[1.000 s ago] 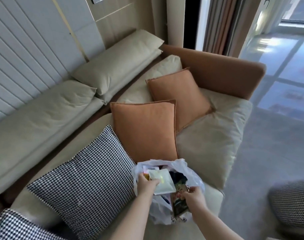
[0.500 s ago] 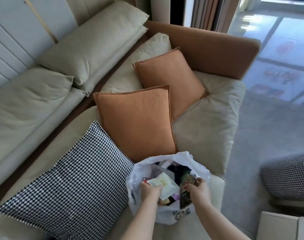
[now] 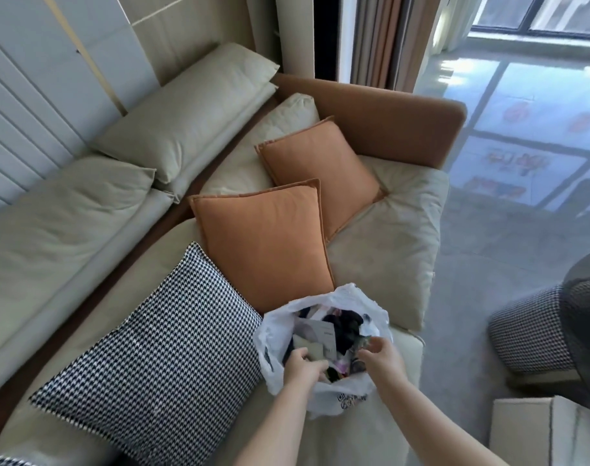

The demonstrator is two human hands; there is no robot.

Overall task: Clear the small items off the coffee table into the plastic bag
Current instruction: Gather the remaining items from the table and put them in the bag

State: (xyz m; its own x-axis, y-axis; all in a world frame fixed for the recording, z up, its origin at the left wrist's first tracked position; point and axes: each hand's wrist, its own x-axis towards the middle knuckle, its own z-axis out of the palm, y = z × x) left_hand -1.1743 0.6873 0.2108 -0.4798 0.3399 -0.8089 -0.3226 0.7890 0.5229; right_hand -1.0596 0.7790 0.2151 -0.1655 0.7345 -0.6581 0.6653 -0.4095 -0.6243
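1 white plastic bag (image 3: pixel 273 334) sits open on the front edge of the sofa (image 3: pixel 387 250), mouth up, stuffed with small items: a white card, a pale packet, dark cloth, too jumbled to count. Both hands are in at the mouth. The left hand (image 3: pixel 302 366) curls its fingers round the pale packet (image 3: pixel 310 349), pressing it down inside. The right hand (image 3: pixel 381 359) hovers at the right rim, fingers loosely bent; whether it holds anything, I cannot tell. Cushion count: 2 orange cushions (image 3: pixel 263 243) lie overlapping behind the bag, and 1 checked cushion (image 3: pixel 159 358) lies just left of it, touching the bag's side. 2 long beige back cushions (image 3: pixel 186 119) line the wall.
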